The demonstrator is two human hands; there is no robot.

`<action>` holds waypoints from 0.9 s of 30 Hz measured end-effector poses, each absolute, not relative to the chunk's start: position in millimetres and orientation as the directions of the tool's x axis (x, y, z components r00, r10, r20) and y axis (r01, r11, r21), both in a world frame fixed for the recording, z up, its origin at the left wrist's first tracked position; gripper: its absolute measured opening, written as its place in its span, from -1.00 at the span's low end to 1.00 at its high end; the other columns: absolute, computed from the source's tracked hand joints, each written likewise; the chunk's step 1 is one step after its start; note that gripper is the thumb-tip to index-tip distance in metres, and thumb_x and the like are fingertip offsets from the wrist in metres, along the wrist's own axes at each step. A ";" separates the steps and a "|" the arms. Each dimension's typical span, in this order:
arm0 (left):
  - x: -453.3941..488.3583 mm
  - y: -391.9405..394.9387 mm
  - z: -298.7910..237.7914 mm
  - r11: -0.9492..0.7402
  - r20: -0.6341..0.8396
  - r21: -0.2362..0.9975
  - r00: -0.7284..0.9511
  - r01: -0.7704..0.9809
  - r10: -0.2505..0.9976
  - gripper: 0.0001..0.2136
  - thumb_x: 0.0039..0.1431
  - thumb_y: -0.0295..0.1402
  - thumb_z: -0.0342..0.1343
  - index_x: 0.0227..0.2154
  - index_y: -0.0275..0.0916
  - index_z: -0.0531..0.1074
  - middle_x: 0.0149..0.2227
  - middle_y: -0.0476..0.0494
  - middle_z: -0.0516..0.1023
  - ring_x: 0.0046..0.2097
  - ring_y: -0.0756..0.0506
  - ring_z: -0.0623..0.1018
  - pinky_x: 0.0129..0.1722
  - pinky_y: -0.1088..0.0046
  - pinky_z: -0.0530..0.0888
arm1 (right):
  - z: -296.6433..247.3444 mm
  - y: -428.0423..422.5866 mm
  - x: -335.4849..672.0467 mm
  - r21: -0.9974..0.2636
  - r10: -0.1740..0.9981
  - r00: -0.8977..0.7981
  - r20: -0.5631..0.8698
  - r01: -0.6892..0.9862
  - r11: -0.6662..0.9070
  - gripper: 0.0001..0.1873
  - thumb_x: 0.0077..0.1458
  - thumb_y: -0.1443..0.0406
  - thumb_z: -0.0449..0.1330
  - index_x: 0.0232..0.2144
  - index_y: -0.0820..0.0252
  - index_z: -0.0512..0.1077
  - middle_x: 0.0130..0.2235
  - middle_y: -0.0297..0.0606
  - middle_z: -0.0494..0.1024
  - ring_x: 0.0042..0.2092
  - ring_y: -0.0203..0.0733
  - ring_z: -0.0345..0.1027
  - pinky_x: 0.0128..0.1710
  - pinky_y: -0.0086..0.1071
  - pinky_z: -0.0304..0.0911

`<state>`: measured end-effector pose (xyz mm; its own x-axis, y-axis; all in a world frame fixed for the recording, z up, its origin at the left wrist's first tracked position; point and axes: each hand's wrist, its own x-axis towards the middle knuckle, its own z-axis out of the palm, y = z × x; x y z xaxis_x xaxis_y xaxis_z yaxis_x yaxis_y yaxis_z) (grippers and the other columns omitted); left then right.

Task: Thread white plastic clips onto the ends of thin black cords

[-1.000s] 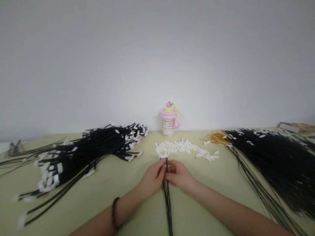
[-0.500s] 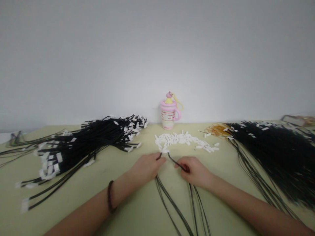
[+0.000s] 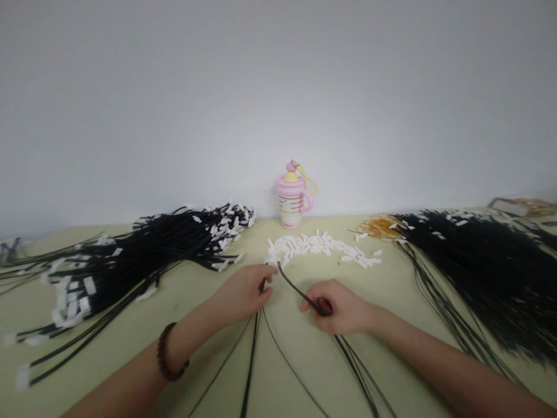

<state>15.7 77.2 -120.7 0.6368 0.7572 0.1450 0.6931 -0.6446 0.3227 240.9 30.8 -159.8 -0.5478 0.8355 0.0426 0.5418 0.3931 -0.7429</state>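
My left hand (image 3: 244, 295) is closed loosely around black cords, which show as a dark strip between its thumb and fingers. Thin black strands (image 3: 251, 360) hang below it toward me. Opposite, my right hand (image 3: 342, 306) grips another black cord (image 3: 298, 292), whose far end runs up to a small white piece (image 3: 271, 264) just past the left fingertips. More strands (image 3: 354, 366) trail down from under the right hand. Loose white tubes (image 3: 304, 245) lie in a curved heap right beyond both hands.
A pile of black cords with white ends (image 3: 152, 249) lies on the left. Another large black bundle (image 3: 470, 273) covers the right, next to orange thin cords (image 3: 380, 225). A pink and white cup (image 3: 290, 200) stands by the wall (image 3: 278, 104). The tabletop (image 3: 191, 313) is pale green.
My left hand has shifted left, widening the gap between the hands, and the strands below it have spread apart. My right hand still grips its cord. The view has turned slightly.
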 end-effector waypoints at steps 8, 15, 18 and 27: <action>18.3 84.1 -133.0 0.042 -0.172 0.956 0.438 0.291 0.882 -0.69 -0.02 -0.23 -0.02 -0.24 -0.30 0.37 -0.25 -0.17 0.45 -0.46 0.04 0.34 -0.56 0.58 0.22 | -148.1 41.4 248.7 -0.577 0.928 -0.363 0.085 0.742 0.342 -0.56 0.11 0.13 -0.16 -0.50 0.28 0.37 -0.59 -0.37 0.29 -0.55 -0.49 0.10 -0.55 -0.62 0.00; 35.7 67.1 -138.4 0.059 -0.188 0.966 0.525 0.252 0.830 -0.80 -0.01 -0.36 -0.02 -0.36 -0.36 0.41 -0.38 -0.14 0.46 -0.45 0.04 0.36 -0.40 0.52 0.30 | -158.0 68.3 298.3 -0.314 0.933 0.045 0.356 0.946 0.074 -0.75 0.00 0.31 -0.06 -0.36 0.28 0.37 -0.28 -0.18 0.31 -0.29 -0.31 0.19 -0.34 -0.49 0.03; 38.2 66.2 -139.2 -0.006 -0.103 0.980 0.528 0.200 0.843 -0.91 -0.08 -0.46 0.04 -0.46 -0.35 0.37 -0.47 -0.07 0.42 -0.44 0.05 0.37 -0.41 0.54 0.29 | -162.1 69.0 306.5 -0.261 0.919 0.051 0.390 0.964 0.057 -0.76 -0.02 0.28 -0.04 -0.35 0.24 0.38 -0.24 -0.20 0.29 -0.29 -0.32 0.19 -0.37 -0.50 0.03; 41.7 58.9 -148.0 0.247 -0.093 0.936 0.499 -0.251 0.862 -0.81 0.01 -0.51 -0.01 -0.26 -0.23 0.23 -0.12 -0.13 0.31 -0.39 0.05 0.40 -0.36 0.36 0.41 | -166.3 58.0 296.4 -0.181 0.911 -0.036 0.411 0.976 0.120 -0.76 0.01 0.33 -0.08 -0.36 0.28 0.37 -0.22 -0.15 0.28 -0.14 -0.19 0.13 -0.14 -0.36 0.07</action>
<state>41.7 58.9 -148.0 0.4985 0.8619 -0.0932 -0.2513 0.2465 0.9360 296.4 58.0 -166.3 -0.0359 0.9110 0.4109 0.9760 0.1203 -0.1813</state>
